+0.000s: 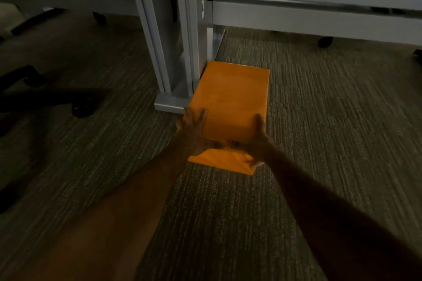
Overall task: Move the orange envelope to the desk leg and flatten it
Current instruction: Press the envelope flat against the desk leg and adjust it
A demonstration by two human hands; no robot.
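Orange envelope (pixel 228 100) between both hands; beside desk leg (pixel 182 52)

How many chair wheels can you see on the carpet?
4. One wheel sits left of the desk leg, one farther back on the left, one under the rail at right, one at the right edge. Others may be hidden.

On dim office carpet (pixel 319 121), two bare hands, left (pixel 194 130) and right (pixel 255 139), grip an orange envelope (pixel 230 100) touching a grey desk leg (pixel 191 36), flap open.
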